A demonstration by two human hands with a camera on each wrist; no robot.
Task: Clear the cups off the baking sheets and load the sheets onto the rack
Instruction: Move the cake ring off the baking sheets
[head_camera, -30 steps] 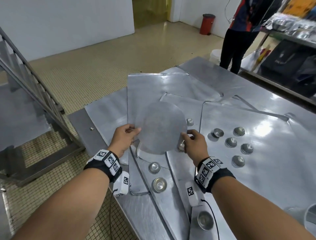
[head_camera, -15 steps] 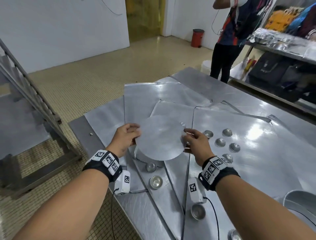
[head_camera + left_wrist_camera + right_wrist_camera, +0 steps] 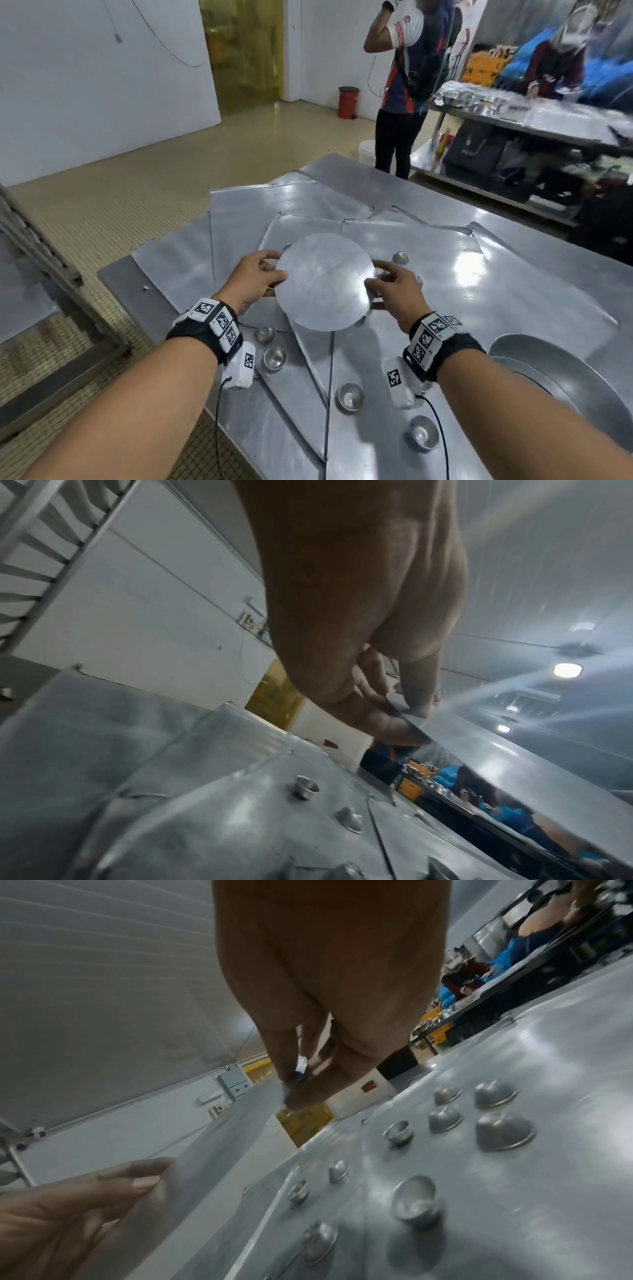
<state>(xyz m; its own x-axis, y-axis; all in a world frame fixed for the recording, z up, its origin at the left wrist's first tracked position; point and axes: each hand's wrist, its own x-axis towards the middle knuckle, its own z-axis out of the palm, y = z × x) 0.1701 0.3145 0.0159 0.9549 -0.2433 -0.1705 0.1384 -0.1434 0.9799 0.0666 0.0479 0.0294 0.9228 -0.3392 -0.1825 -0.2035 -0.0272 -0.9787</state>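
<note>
A round flat metal sheet [image 3: 323, 281] hangs level above the table, held by both hands. My left hand [image 3: 270, 270] pinches its left rim, thumb on top, as the left wrist view [image 3: 394, 710] shows. My right hand [image 3: 380, 277] pinches the right rim. Rectangular baking sheets [image 3: 479, 291] lie overlapping on the table. Small metal cups stand on them: two [image 3: 275, 358] below my left wrist, others [image 3: 350, 396] near the front edge, and a cluster [image 3: 505, 1131] turned upside down beside my right hand.
The tall rack [image 3: 41, 260] stands left of the table on the tiled floor. Large round pans [image 3: 561, 370] lie at the table's right front. A person [image 3: 400, 85] stands beyond the far corner beside another steel counter [image 3: 548, 116].
Both hands have carried the round sheet a little to the right, so it and my right hand now cover most of the upturned cups. Both grips are unchanged.
</note>
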